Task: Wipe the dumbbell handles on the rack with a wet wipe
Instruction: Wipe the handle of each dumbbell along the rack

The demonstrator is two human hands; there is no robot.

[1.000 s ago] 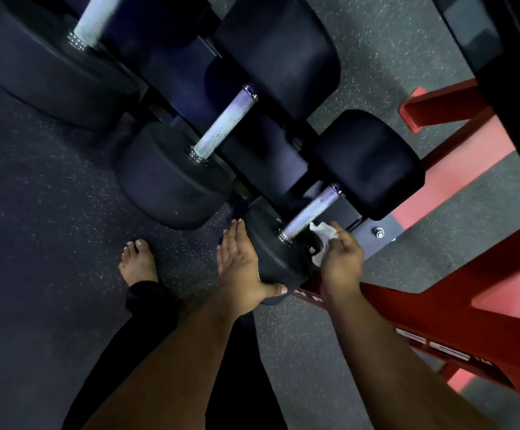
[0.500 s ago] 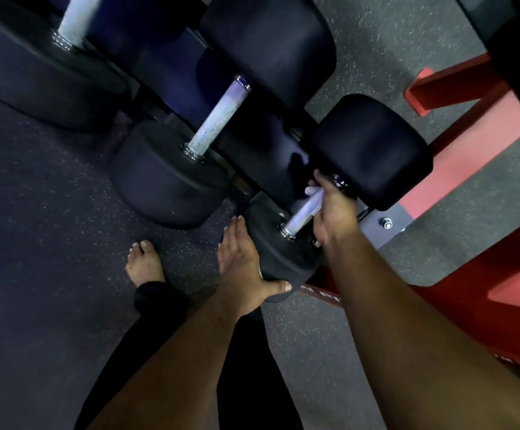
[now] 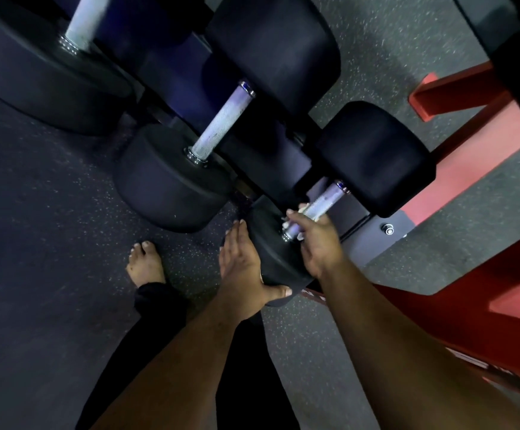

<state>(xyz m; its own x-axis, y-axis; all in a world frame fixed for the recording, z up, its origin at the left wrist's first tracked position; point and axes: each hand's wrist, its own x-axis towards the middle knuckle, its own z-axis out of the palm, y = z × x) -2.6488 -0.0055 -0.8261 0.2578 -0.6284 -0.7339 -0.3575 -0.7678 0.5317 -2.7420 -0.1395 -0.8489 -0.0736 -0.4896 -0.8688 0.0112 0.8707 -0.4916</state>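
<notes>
A view looking down from the person's head onto a dumbbell rack (image 3: 385,243) standing on speckled dark rubber floor (image 3: 35,243). Three black dumbbells lie side by side on the rack, each with a pale metal handle. The right hand (image 3: 317,240) closes its grip around the handle of the nearest dumbbell (image 3: 323,203), at the rack's right end, fingers curled over the bar close to its near weight. A white wet wipe (image 3: 300,209) is pinched between the fingers and the bar, only small bits of it showing. The left hand (image 3: 243,265) lies flat, fingers straight, against the outer face of that dumbbell's near weight (image 3: 277,259), thumb hooked under its lower edge. The middle dumbbell's handle (image 3: 221,125) and the far one's handle (image 3: 85,20) are untouched. A red steel frame (image 3: 469,305) runs along the right side. A bare foot (image 3: 145,265) stands on the floor near the left hand.
</notes>
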